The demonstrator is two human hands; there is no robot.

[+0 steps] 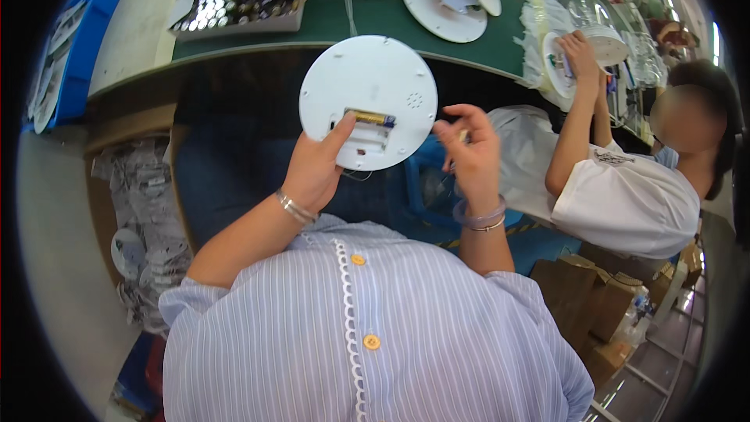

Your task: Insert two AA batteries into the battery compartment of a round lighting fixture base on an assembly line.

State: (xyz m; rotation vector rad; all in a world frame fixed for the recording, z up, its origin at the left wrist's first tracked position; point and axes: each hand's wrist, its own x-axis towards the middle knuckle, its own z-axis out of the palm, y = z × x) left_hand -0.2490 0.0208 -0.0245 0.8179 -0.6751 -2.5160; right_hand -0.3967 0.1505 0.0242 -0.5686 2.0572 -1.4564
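Observation:
My left hand (pixel 316 166) grips a round white plastic disc (pixel 359 70) by its lower left edge, holding it up in front of me. Its thumb rests at the left end of a gold and dark battery (pixel 373 118), which lies in the upper slot of the disc's battery compartment (pixel 367 139). The lower part of that compartment shows no battery. Just right of the disc is my right hand (pixel 475 152), apart from it. Its fingers are curled around a small gold-coloured piece (pixel 464 136) that looks like a battery, mostly hidden by the fingers.
Beyond the disc runs a green-topped bench (pixel 344 22) with an open carton of batteries (pixel 238 4) and several white discs (pixel 444 4). A blue crate (pixel 74 51) stands far left. At right, a co-worker (pixel 625 187) handles another disc. Cardboard boxes (pixel 578 297) sit lower right.

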